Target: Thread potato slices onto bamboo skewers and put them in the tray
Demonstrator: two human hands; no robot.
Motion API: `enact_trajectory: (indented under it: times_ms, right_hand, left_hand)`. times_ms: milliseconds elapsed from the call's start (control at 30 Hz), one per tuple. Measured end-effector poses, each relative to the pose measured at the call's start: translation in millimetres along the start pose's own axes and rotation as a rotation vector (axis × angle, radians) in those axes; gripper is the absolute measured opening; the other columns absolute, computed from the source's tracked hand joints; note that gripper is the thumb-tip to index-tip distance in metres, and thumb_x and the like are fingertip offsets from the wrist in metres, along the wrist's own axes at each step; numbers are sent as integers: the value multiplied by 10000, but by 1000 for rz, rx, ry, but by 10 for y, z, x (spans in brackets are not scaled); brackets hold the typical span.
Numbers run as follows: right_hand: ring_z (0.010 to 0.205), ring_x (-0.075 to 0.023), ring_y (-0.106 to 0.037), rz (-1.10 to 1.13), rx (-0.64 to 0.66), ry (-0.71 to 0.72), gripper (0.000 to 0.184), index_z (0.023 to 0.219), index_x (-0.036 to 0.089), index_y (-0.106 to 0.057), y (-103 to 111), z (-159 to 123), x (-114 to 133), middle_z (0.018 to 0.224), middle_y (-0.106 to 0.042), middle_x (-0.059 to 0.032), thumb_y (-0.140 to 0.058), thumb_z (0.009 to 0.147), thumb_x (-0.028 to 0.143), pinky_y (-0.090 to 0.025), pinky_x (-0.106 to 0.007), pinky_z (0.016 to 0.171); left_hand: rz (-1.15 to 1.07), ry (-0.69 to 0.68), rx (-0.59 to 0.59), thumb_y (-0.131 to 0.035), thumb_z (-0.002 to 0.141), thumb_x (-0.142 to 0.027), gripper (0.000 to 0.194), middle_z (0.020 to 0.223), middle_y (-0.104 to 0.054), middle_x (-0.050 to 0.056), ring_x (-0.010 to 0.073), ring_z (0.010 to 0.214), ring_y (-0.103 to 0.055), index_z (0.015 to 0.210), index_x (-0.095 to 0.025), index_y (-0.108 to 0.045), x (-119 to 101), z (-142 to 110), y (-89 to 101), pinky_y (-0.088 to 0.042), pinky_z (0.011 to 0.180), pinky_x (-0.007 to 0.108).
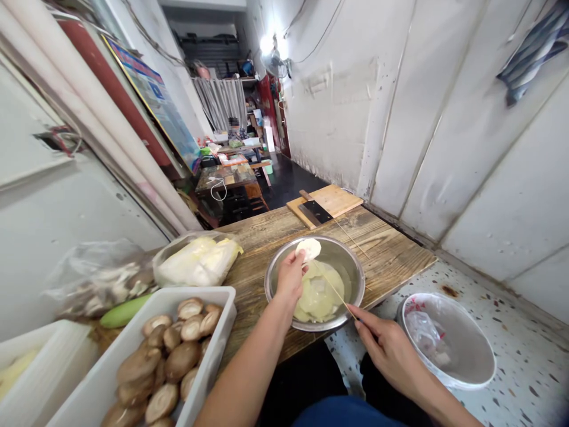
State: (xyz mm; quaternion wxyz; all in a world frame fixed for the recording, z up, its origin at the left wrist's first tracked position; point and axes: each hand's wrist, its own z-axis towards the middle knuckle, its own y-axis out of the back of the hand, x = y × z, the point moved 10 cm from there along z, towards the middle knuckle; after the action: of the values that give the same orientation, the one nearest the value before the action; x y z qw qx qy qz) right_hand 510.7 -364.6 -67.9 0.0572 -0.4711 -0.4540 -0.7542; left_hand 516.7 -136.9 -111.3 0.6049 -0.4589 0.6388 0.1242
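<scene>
My left hand [292, 277] pinches a pale potato slice [310, 249] over the far left part of a metal bowl [271, 290]. In that bowl lie several thin, pale yellow potato slices [317, 299], seemingly in water. A thin bamboo skewer [338, 295] is gripped near its end by my right hand [380, 335], at the bowl's near right rim. The skewer slants up and left across the bowl toward the held slice; whether its tip touches the slice I cannot tell.
Behind the bowl, a cleaver [315, 210] rests on a cutting board [342, 200], with another skewer [352, 238] nearby. Mushrooms [182, 360] fill a white bin [229, 305] at left, beside a bagged pale vegetable [198, 261] and a green gourd [127, 311]. A lined bucket [478, 362] stands right.
</scene>
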Motion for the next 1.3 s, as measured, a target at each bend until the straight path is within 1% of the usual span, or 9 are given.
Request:
enact_trajectory:
  times_ms: [100,267,400,500,600,767,900,1067,1300]
  right_hand:
    - [887,-235,-694,7,-11,-10,424,1220,128,-613,1,35,-21,1050,-715,-117,-377,924,319,-536,-308,782]
    - [756,-228,-706,-9,-11,-11,424,1212,133,-620,-17,58,-21,948,-743,-99,-375,921,318,-553,-308,703]
    - [768,-228,-703,0,-22,-1,417,1196,129,-633,1,55,8,954,-741,-99,-389,913,313,-550,-311,730]
    - [739,-221,-701,-3,-12,-4,424,1214,126,-620,-2,48,18,922,-745,-94,-386,913,312,-549,-303,718]
    - [767,-218,-698,-5,-5,-3,423,1220,122,-614,-6,38,21,961,-738,-97,-383,916,303,-542,-292,725]
    - [696,-211,-691,-6,-7,-22,420,1226,134,-611,-15,21,-11,871,-745,-81,-380,920,307,-543,-289,684]
    - [687,-216,-691,-29,-24,2,431,1226,118,-608,-47,30,21,806,-742,-93,-360,919,291,-544,-301,700]
    - [716,-224,-708,-87,-28,18,448,1213,96,-605,-122,62,91,879,-745,-118,-325,906,265,-550,-289,646]
    - [757,-243,-709,-146,-49,48,459,1200,75,-601,-181,99,142,892,-739,-146,-315,875,229,-550,-326,691]
  left_hand:
    - [87,-59,4,-720,662,-333,290,879,-682,58,81,662,-557,872,-136,-682,-18,32,20,-403,575,179]
    - [215,-223,-1,-658,700,-358,306,908,-686,46,103,713,-551,924,-154,-696,-156,2,24,-403,607,190]
    - [320,-299,-26,-615,729,-347,296,856,-685,22,107,664,-536,948,-167,-699,-226,-31,35,-405,609,206]
    - [361,-325,-43,-598,742,-351,290,816,-677,7,106,633,-523,949,-174,-700,-252,-49,49,-401,598,211]
    - [385,-323,-26,-589,749,-355,297,800,-673,6,110,634,-524,957,-170,-695,-261,-74,25,-404,606,215]
    - [436,-361,-54,-574,758,-358,283,882,-692,26,153,775,-586,941,-173,-685,-321,-139,10,-440,691,237]
    - [504,-426,-59,-552,780,-366,283,877,-695,25,169,800,-601,952,-184,-685,-361,-175,-21,-451,733,258]
    - [583,-445,-38,-545,798,-361,277,921,-701,41,199,861,-605,971,-198,-687,-360,-184,-60,-452,785,282]
    - [669,-508,4,-521,812,-375,288,853,-691,31,187,795,-606,955,-192,-692,-375,-175,-88,-448,737,270]
